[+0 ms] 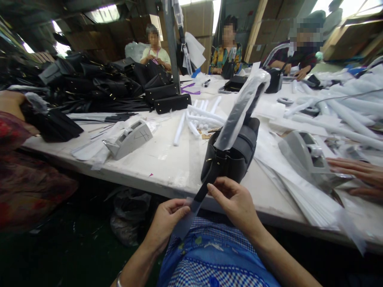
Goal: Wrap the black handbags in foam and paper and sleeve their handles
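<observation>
At lower centre, your left hand pinches film, your right hand the black strap: likely light, limp; hold its edges.

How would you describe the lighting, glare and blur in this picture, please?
In the head view, a window washes out to white, while the floor below the table falls dark; in the head view, the translucent wrap above the black bag shows pale sheen; in the head view, the red patterned garment at left looks soft, the sides stretched.
</observation>
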The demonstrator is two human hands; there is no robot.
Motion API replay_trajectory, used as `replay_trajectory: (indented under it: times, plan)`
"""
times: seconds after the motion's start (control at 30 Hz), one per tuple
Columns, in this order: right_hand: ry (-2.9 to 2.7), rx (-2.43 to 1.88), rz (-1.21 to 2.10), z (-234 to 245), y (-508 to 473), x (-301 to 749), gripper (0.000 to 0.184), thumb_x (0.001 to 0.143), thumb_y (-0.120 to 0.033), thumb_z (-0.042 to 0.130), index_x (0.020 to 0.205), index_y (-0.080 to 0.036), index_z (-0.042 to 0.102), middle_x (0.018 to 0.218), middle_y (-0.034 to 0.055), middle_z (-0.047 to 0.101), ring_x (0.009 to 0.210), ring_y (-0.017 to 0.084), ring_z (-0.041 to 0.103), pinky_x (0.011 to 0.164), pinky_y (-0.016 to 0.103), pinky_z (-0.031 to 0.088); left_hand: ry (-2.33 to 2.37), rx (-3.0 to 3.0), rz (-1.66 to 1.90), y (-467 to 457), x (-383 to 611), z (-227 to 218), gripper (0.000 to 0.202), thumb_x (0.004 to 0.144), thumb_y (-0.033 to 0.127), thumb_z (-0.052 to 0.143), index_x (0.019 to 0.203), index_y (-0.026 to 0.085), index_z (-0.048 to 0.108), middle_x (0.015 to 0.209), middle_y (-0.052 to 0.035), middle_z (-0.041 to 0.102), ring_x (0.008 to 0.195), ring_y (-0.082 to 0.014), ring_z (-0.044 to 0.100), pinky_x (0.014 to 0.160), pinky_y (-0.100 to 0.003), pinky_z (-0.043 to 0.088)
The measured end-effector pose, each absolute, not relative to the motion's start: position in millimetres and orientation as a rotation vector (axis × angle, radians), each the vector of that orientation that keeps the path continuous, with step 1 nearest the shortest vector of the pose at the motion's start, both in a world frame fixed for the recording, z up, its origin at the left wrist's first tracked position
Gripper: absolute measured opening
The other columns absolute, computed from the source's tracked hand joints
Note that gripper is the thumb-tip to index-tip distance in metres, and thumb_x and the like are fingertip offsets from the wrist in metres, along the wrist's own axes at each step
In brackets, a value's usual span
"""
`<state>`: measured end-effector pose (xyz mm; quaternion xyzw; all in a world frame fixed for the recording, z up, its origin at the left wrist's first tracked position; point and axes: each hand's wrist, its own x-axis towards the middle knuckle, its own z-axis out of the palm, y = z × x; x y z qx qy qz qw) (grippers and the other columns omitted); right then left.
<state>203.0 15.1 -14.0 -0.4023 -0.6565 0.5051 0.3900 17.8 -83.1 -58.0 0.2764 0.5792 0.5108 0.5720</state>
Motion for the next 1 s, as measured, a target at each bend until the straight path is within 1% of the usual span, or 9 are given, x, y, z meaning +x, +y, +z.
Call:
replay_trajectory:
  times: [0.17, 0.3, 0.4, 0.5, 0.57, 0.7, 0.77, 0.87, 1.0]
  plan:
    - [-1.731, -1.043, 1.226, -14.6, 16.7, 206.0, 0.025, 0.089, -0.043, 0.067, 0.088, -0.019, 0.07, 0.079, 0.0033, 0.073, 0.073, 0.02, 0.069, 0.066, 0.027, 0.053, 1.328, 0.688, 1.261, -60.5, 32.2, -41.7, 0.034, 0.072, 0.042, 0.082, 0.094, 0.017, 0.079, 0.089, -0.0085, 0.079, 0.08, -0.0211, 0.072, 0.073, -0.027, 0.054]
    - [-1.785, -1.066, 1.085, -13.6, 14.6, 213.5, 0.026, 0.094, -0.042, 0.061, 0.089, -0.019, 0.073, 0.081, 0.0048, 0.074, 0.073, 0.021, 0.07, 0.07, 0.028, 0.054, 1.271, 0.729, 1.31, -37.7, 46.1, -29.4, 0.031, 0.075, 0.042, 0.08, 0.094, 0.017, 0.078, 0.089, -0.0079, 0.079, 0.079, -0.0191, 0.072, 0.072, -0.025, 0.054]
    - [-1.79, -1.07, 1.081, -10.8, 10.4, 217.4, 0.028, 0.096, -0.042, 0.057, 0.103, -0.019, 0.073, 0.089, 0.0063, 0.075, 0.072, 0.02, 0.071, 0.068, 0.028, 0.056, 1.232, 0.775, 1.356, -20.7, 53.7, -22.8, 0.03, 0.077, 0.041, 0.079, 0.095, 0.017, 0.077, 0.09, -0.0073, 0.078, 0.079, -0.0188, 0.071, 0.072, -0.025, 0.054]
    - [-1.74, -1.07, 1.144, -8.8, 9.7, 216.6, 0.031, 0.095, -0.041, 0.059, 0.118, -0.022, 0.069, 0.102, 0.0059, 0.075, 0.072, 0.019, 0.072, 0.068, 0.027, 0.058, 1.22, 0.86, 1.438, -5.2, 58.3, -17.4, 0.027, 0.078, 0.039, 0.078, 0.095, 0.017, 0.077, 0.092, -0.0055, 0.078, 0.084, -0.0186, 0.071, 0.077, -0.025, 0.054]
    - [-1.72, -1.07, 1.138, -8.4, 12.2, 213.7, 0.028, 0.094, -0.04, 0.061, 0.112, -0.022, 0.071, 0.097, 0.0049, 0.076, 0.071, 0.018, 0.072, 0.068, 0.026, 0.057, 1.226, 0.903, 1.475, 2.4, 60.1, -14.5, 0.025, 0.078, 0.038, 0.077, 0.093, 0.018, 0.077, 0.09, -0.0043, 0.078, 0.085, -0.0183, 0.07, 0.078, -0.025, 0.053]
    - [-1.659, -1.119, 1.114, -8.2, 19.8, 205.4, 0.026, 0.091, -0.043, 0.064, 0.09, -0.019, 0.074, 0.067, 0.0018, 0.072, 0.057, 0.016, 0.067, 0.056, 0.023, 0.051, 1.267, 0.927, 1.493, 6.7, 61.1, -12.1, 0.028, 0.078, 0.041, 0.077, 0.092, 0.016, 0.076, 0.089, -0.0042, 0.076, 0.083, -0.0178, 0.068, 0.077, -0.024, 0.052]
    - [-1.643, -1.139, 1.104, -8.1, 22.1, 201.7, 0.029, 0.091, -0.044, 0.065, 0.081, -0.019, 0.073, 0.058, 0.0005, 0.068, 0.053, 0.015, 0.065, 0.053, 0.022, 0.048, 1.29, 0.92, 1.525, 3.1, 60.4, -13.5, 0.032, 0.081, 0.044, 0.074, 0.096, 0.016, 0.075, 0.093, -0.0047, 0.076, 0.091, -0.0188, 0.068, 0.082, -0.025, 0.051]
    - [-1.63, -1.152, 1.098, -8.3, 23.2, 198.3, 0.032, 0.09, -0.045, 0.065, 0.075, -0.018, 0.072, 0.056, 0.0007, 0.067, 0.051, 0.015, 0.064, 0.051, 0.021, 0.047, 1.327, 0.889, 1.524, -7.4, 58.9, -20.4, 0.04, 0.085, 0.051, 0.068, 0.106, 0.017, 0.072, 0.1, -0.0065, 0.075, 0.098, -0.0209, 0.067, 0.085, -0.027, 0.051]
    - [-1.616, -1.176, 1.088, -9.1, 23.7, 196.8, 0.033, 0.089, -0.047, 0.066, 0.074, -0.017, 0.072, 0.056, 0.0016, 0.067, 0.051, 0.015, 0.063, 0.049, 0.022, 0.046, 1.314, 0.832, 1.433, -22.0, 60.4, -36.3, 0.044, 0.082, 0.054, 0.07, 0.105, 0.016, 0.07, 0.097, -0.0078, 0.075, 0.088, -0.0211, 0.069, 0.076, -0.027, 0.052]
